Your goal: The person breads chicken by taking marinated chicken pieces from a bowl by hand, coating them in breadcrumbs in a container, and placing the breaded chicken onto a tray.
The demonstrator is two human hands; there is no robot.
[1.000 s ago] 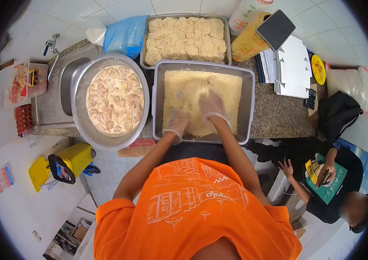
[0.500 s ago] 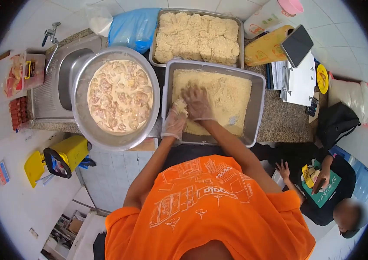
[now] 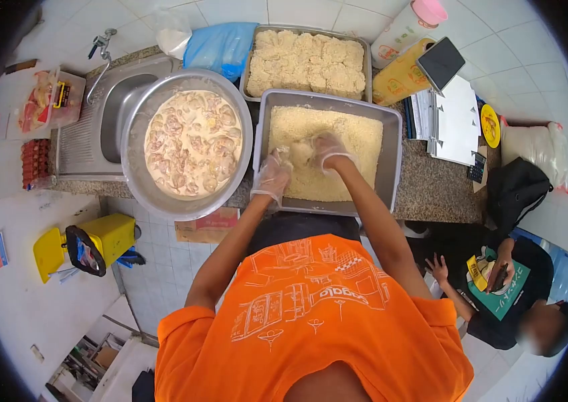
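Observation:
Clear gloves cover both my hands, which are over a grey tub (image 3: 396, 161) holding pale breadcrumbs (image 3: 357, 127). At the tub's left side, my left hand (image 3: 272, 177) is closed around a crumb-covered piece of meat (image 3: 284, 157), mostly hidden by the fingers. My right hand (image 3: 331, 149) is in the middle of the crumbs, its fingers curled into them. To the left stands a large metal basin (image 3: 131, 144) with raw meat pieces (image 3: 193, 144) in creamy batter. Behind the tub, a metal tray (image 3: 369, 74) carries rows of crumb-coated pieces (image 3: 307, 60).
A sink (image 3: 115, 107) lies left of the basin, near a blue plastic bag (image 3: 220, 50). Right of the tub are a phone (image 3: 440, 63), a binder (image 3: 454, 120) and a yellow dish (image 3: 491, 126). Another person (image 3: 505, 288) sits at the lower right, holding a dark object.
My right hand has gone from lying spread on the crumbs to curled, and moved right, away from my left. My left hand stays at the tub's left side with the piece. The view shifted slightly.

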